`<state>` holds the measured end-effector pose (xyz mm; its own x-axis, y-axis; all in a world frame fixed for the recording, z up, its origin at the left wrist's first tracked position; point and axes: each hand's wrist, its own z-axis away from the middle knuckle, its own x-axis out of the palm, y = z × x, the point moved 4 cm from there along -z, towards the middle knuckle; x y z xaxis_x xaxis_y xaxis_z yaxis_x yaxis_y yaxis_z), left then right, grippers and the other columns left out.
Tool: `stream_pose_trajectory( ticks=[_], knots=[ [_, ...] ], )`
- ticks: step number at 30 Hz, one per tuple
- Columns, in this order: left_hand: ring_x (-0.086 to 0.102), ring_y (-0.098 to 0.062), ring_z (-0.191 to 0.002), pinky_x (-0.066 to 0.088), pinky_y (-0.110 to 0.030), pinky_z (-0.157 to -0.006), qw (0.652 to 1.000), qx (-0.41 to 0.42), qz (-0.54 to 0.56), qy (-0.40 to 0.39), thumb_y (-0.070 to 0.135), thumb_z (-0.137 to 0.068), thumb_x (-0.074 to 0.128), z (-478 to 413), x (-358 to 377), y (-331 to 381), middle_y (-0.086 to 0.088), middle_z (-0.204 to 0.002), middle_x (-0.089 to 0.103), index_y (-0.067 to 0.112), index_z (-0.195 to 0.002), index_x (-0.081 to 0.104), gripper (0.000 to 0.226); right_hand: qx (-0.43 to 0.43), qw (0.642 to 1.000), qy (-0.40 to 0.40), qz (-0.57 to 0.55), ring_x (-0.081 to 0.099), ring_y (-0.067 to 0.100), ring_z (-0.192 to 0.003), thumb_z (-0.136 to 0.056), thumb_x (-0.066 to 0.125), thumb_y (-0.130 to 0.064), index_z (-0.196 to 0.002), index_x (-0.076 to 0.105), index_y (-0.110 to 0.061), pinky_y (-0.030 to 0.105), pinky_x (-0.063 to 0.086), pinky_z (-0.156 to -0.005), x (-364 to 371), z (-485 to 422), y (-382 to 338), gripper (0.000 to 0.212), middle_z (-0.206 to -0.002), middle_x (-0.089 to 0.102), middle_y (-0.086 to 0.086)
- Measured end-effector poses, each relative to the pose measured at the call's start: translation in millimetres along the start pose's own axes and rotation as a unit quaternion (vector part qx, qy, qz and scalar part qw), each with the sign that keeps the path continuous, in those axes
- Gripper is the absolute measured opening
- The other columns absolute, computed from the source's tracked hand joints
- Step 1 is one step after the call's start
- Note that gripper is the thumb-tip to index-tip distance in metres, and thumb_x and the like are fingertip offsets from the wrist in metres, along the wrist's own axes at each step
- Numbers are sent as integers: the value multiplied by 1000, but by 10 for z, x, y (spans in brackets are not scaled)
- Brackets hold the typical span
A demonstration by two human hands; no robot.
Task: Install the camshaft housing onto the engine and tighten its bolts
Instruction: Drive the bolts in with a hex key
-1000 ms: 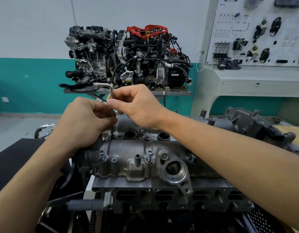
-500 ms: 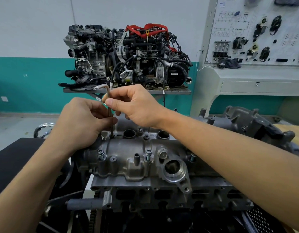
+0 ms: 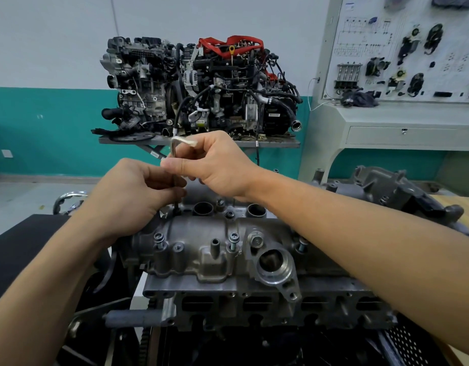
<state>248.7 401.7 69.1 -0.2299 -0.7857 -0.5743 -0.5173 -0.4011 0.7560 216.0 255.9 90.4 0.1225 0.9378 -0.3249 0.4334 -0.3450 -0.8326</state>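
The engine [image 3: 254,310] fills the foreground, and the camshaft housing [image 3: 201,249] is seated along its top, spanning it from left end to right end. As a bare metal casting the housing is judged heavy, rigid and hard-edged; if it had to be shifted, it would best be taken by its two ends, never by the open bores. The right hand [image 3: 220,165] is closed on the short arm of an L-shaped hex key [image 3: 173,154], and the shank is pinched lower down by the left hand [image 3: 127,196]; the tip is set at the housing's far left corner. The key is thin and smooth, so slipping is a risk. Bolts [image 3: 233,236] along the near edge stand proud and are judged loose. A black tabletop [image 3: 22,247] lies to the left; behind, display engines [image 3: 201,88] and a training board [image 3: 399,48] are set against a teal-banded wall [image 3: 43,128].
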Motion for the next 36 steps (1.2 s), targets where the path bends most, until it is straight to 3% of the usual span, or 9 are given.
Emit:
stream_pose_trajectory(
  ticks=[3, 7, 13, 18, 22, 25, 28, 32, 36],
  knots=[
    [67, -27, -60, 48, -28, -59, 999, 0, -1, 47, 27, -79, 83, 26, -28, 18, -3, -64, 74, 26, -68, 77, 13, 14, 999, 21, -22, 42, 2, -47, -80, 80, -1, -65, 56, -9, 13, 37, -46, 13, -12, 50, 29, -59, 50, -3],
    [72, -42, -79, 58, -51, -75, 1000, 13, -12, 26, 21, -88, 75, 52, -27, 70, -1, -67, 76, 38, -71, 77, 24, 47, 997, -27, -60, 42, 3, -47, -87, 75, -7, -98, 70, -3, 14, 33, -43, 48, -6, 45, 12, -66, 54, -1],
    [75, -18, -87, 56, -47, -93, 999, 20, -8, -35, 19, -94, 67, 40, 10, 41, 10, -82, 78, 34, -88, 79, 20, 55, 997, -41, -29, 43, 6, -53, -96, 63, -9, -109, 71, -3, 15, 33, -44, 4, 0, 34, 16, -62, 57, -9],
    [67, 2, -61, 42, -20, -55, 996, 32, -31, 72, 28, -85, 78, 46, -11, 35, 21, -62, 71, 29, -71, 74, 14, 28, 999, -5, -32, 47, 1, -47, -87, 74, -4, -76, 64, -10, 13, 38, -44, -1, -12, 30, 16, -56, 59, -10],
    [66, 5, -64, 43, -9, -53, 996, 41, -65, 42, 23, -90, 72, 36, -21, 37, 25, -63, 70, 34, -67, 72, 26, 57, 997, -34, -46, 46, 7, -51, -90, 73, -15, -92, 66, -12, 16, 34, -42, 18, -20, 51, 8, -62, 59, -8],
    [73, -5, -76, 56, -27, -82, 998, 43, -47, -16, 19, -95, 65, 50, -11, 62, 17, -73, 76, 38, -79, 76, 26, 67, 995, -63, -46, 45, 7, -53, -96, 65, -14, -109, 70, -11, 16, 33, -44, 17, -14, 58, 15, -61, 57, -10],
    [75, -18, -81, 57, -45, -86, 997, 39, -59, -21, 22, -95, 64, 51, 10, 68, 9, -75, 77, 30, -83, 77, 19, 45, 998, -40, -7, 46, 5, -54, -96, 65, -11, -101, 74, -8, 16, 36, -46, -8, -16, 44, 11, -61, 59, -9],
    [73, -14, -68, 54, -27, -64, 995, 34, -67, 62, 31, -86, 76, 67, -13, 80, 10, -62, 73, 32, -67, 73, 19, 22, 1000, -12, -15, 48, -2, -48, -88, 72, -3, -79, 68, -10, 10, 38, -46, 2, -21, 49, 12, -62, 61, -6],
    [71, -3, -62, 56, -27, -69, 996, 24, -48, 65, 26, -88, 74, 54, -19, 57, 17, -62, 72, 33, -65, 71, 25, 19, 999, -28, -26, 49, -2, -47, -88, 73, -3, -82, 65, -8, 10, 37, -44, 25, -14, 40, 11, -61, 60, -7]
  ],
)
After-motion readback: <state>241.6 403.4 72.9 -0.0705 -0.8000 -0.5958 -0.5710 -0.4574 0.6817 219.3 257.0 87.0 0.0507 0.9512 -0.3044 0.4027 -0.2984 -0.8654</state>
